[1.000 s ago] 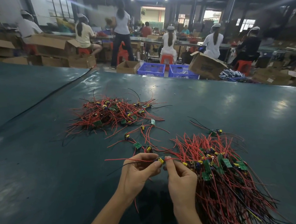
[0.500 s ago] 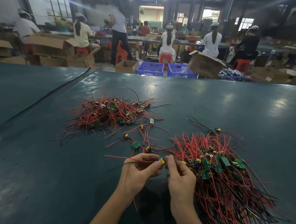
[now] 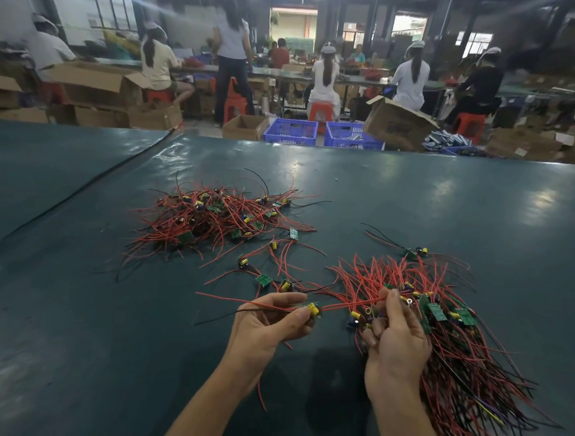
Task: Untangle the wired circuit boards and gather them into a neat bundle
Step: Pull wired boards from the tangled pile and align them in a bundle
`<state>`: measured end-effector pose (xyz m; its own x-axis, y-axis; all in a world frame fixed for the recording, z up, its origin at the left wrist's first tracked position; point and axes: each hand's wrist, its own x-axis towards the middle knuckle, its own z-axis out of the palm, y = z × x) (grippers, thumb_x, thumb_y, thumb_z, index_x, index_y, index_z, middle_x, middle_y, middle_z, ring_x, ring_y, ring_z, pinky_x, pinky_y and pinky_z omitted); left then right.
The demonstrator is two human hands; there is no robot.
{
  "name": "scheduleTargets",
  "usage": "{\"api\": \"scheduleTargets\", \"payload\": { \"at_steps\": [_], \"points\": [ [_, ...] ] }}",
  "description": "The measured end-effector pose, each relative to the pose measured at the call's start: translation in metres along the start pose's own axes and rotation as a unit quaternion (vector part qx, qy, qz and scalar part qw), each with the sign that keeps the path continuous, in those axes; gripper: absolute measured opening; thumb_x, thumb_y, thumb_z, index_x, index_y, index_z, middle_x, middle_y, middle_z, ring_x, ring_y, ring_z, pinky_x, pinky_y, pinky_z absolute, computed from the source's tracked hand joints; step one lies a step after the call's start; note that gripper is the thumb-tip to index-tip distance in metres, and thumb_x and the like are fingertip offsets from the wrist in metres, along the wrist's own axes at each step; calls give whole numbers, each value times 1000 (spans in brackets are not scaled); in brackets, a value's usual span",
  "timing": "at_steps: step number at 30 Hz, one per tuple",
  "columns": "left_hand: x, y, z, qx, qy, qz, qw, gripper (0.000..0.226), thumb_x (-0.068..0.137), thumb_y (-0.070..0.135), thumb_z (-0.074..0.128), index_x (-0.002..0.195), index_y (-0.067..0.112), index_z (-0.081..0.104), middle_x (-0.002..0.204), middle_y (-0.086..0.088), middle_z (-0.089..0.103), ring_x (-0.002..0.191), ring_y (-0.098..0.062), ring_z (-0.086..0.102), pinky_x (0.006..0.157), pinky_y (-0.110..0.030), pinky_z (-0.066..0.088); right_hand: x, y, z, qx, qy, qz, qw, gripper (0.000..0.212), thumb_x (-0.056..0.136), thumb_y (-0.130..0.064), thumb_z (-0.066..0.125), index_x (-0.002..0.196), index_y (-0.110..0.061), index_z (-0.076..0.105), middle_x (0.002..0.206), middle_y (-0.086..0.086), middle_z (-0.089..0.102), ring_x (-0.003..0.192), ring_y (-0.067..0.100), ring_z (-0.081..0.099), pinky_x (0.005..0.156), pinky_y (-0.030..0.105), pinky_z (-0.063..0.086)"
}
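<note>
My left hand (image 3: 269, 324) pinches one small circuit board with a yellow capacitor (image 3: 314, 309) and its red and black wires, just above the table. My right hand (image 3: 395, 343) grips the near end of a gathered bundle (image 3: 457, 335) of red-wired green boards, which fans out to the right and toward me. A red wire runs taut between the two hands. A tangled pile (image 3: 211, 219) of the same boards lies farther back on the left. Several loose boards (image 3: 264, 279) lie between the pile and my hands.
The work surface is a dark green table (image 3: 83, 334) with a seam on the left. Beyond its far edge stand blue crates (image 3: 290, 132), cardboard boxes (image 3: 398, 125) and seated workers at other benches.
My hands have drawn apart: the right one shifted right onto the bundle's boards, while the left keeps the single board, stretching a red wire between them.
</note>
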<state>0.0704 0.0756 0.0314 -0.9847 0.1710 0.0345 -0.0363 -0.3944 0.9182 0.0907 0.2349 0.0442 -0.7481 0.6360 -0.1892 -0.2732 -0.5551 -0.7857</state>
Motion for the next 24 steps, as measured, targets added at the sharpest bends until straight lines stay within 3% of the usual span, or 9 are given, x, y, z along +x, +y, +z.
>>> {"api": "scheduleTargets", "payload": {
  "at_steps": [4, 7, 10, 15, 19, 24],
  "points": [
    [1, -2, -1, -35, 40, 10, 999, 30, 64, 12, 76, 92, 0, 73, 88, -22, 73, 77, -24, 71, 64, -23, 57, -7, 5, 3, -72, -20, -4, 997, 16, 90, -23, 66, 80, -11, 71, 61, -4, 64, 37, 2, 32, 33, 17, 25],
    [2, -6, 1, -51, 60, 15, 997, 31, 69, 11, 73, 97, -2, 71, 91, -21, 73, 80, -24, 72, 64, -22, 57, -23, 23, 6, -184, -95, 8, 978, 24, 86, -22, 71, 65, -11, 73, 59, -1, 66, 39, 1, 39, 37, 15, 30],
    [3, -7, 4, -55, 53, 14, 997, 27, 74, 7, 68, 99, -3, 71, 93, -20, 74, 84, -25, 73, 67, -24, 57, -36, 34, 9, -232, -164, -17, 959, 18, 87, -20, 70, 72, -16, 79, 64, 0, 70, 46, -1, 49, 48, 14, 39],
    [-2, -7, 6, 13, 1, 29, 1000, 21, 87, -4, 61, 105, 0, 70, 96, -13, 75, 90, -21, 72, 68, -24, 57, -30, 34, 6, -227, -126, -41, 965, 10, 85, -21, 72, 78, -17, 77, 75, -1, 75, 66, 11, 65, 64, 26, 51],
    [-9, -9, 13, 90, -57, 55, 993, 35, 87, -11, 60, 119, 3, 64, 107, -4, 74, 100, -17, 70, 76, -23, 56, -28, 32, 4, -236, -108, -68, 963, 4, 83, -22, 74, 83, -18, 75, 79, -4, 75, 74, 9, 69, 66, 22, 53],
    [-14, -14, 15, 196, -111, 103, 969, 53, 88, -19, 48, 132, 11, 53, 127, 3, 65, 122, -12, 58, 94, -31, 53, -21, 32, 2, -203, -68, -43, 976, 5, 83, -19, 75, 84, -15, 73, 75, -1, 73, 75, 13, 67, 72, 41, 54]
  ]
}}
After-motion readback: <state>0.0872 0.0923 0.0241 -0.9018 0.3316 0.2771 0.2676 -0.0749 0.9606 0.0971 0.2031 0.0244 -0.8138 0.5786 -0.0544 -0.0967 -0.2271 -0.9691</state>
